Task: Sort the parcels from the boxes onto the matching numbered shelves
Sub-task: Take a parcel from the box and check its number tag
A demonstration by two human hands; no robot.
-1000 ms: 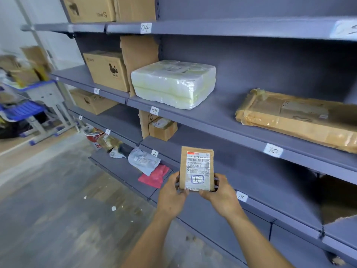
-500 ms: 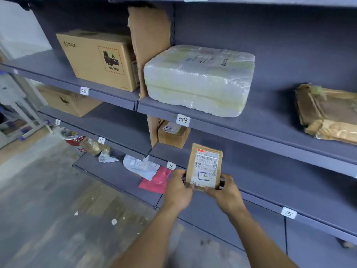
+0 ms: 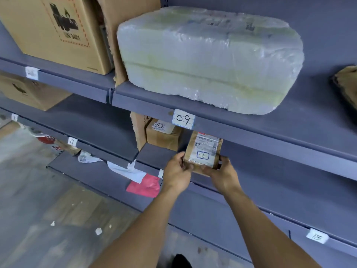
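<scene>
Holds a small brown parcel [image 3: 202,151] upright in both hands, right below the front lip of the shelf tagged 09 [image 3: 183,119]. Grips the lower left edge with the left hand [image 3: 176,171], fingers curled round the side, and clasps the lower right corner with the right hand [image 3: 222,175] in the same fashion. Shows a white shipping label toward the camera, with a handwritten 16 in a drawn box. Hangs over the front part of the lower grey shelf [image 3: 154,153]; contact between parcel base and shelf board impossible to tell. Just behind and to the left on that level: a small cardboard box [image 3: 164,136], likewise marked 16, next to an upright cardboard divider [image 3: 138,130]. On the 09 shelf above: a large bubble-wrapped parcel [image 3: 208,55], with a printed carton [image 3: 52,31] to its left. Lower down, left of the hands: a white mailer [image 3: 125,171] and a red mailer [image 3: 144,185] lying together. Farther along the shelf edges: tags reading 17 [image 3: 72,141] and 15 [image 3: 317,236].
</scene>
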